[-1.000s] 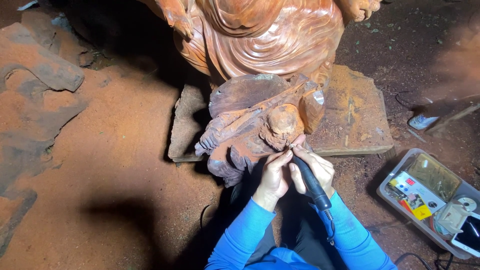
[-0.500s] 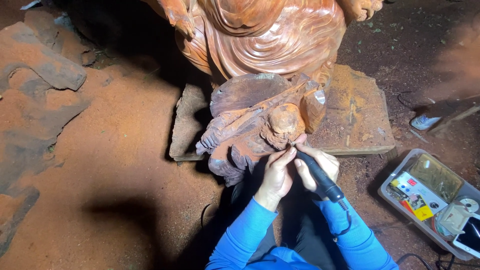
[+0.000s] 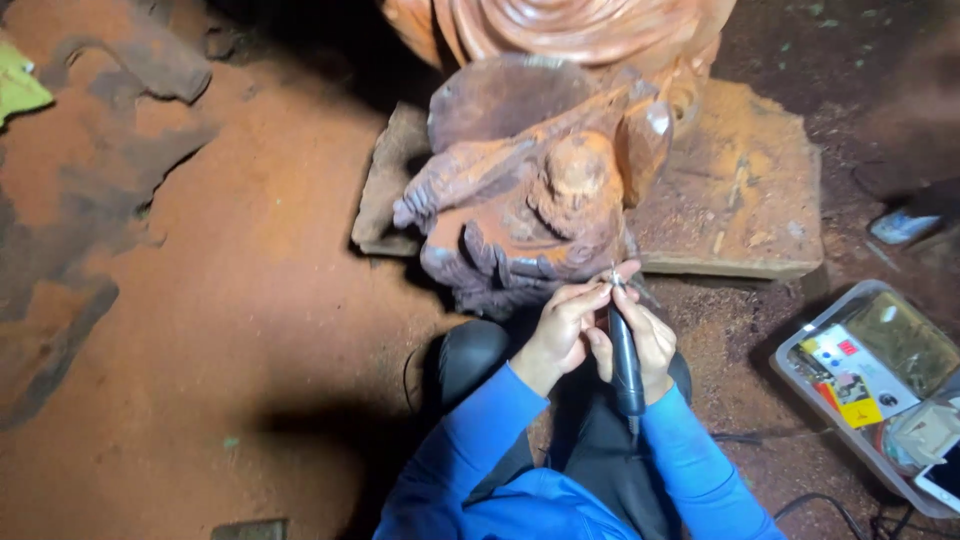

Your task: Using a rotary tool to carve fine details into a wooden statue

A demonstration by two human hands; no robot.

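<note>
Fingers (image 3: 590, 300) of both hands are pinching the black rotary tool (image 3: 625, 355) — left hand (image 3: 562, 328), right hand (image 3: 648, 340) — its tip touching the carving (image 3: 530, 190).

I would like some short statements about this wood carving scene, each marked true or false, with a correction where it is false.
1. Both hands grip one dark pen-shaped rotary tool. True: the left hand and the right hand close around it.
2. The tool tip points away from the small wooden carving. False: the tip meets the carving's lower edge.
3. The person wears blue sleeves. True.
4. The clear plastic tray lies at the person's left. False: it lies at the right, holding small items.
5. The carving rests on bare ground. False: it sits on a flat wooden slab.
</note>
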